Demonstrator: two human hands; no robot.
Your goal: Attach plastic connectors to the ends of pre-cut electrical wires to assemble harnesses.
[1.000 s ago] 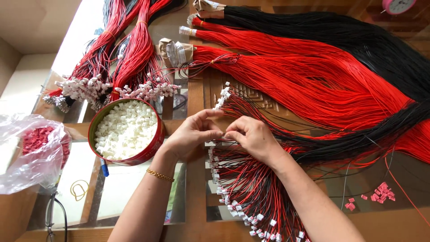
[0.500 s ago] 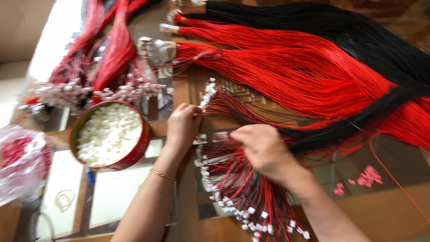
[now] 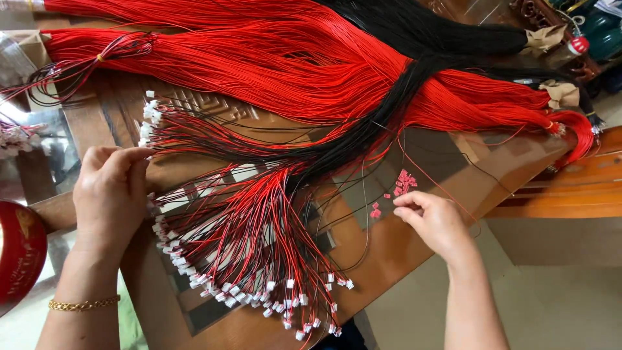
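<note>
Reaching toward the pink caps (image 3: 396,189) near the right edge of the surface (image 3: 414,253), your right hand (image 3: 433,220) has its fingers (image 3: 409,199) curled together at the tips, just beside the scattered pieces; I cannot tell whether one is pinched yet. Pick a single cap with thumb and forefinger, since they look tiny and light and would skid on the glossy wood. Your left hand (image 3: 110,194) rests on the fanned wires (image 3: 240,233) at the left side, fingers bent and pressed onto the strands. Keep that pressure so the thin, springy red and black leads stay fanned. Their white plugs (image 3: 259,291) are small, blocky and hard, spreading toward the near edge. Long red and black bundles (image 3: 311,71) lie smooth and cord-like across the far edge.
</note>
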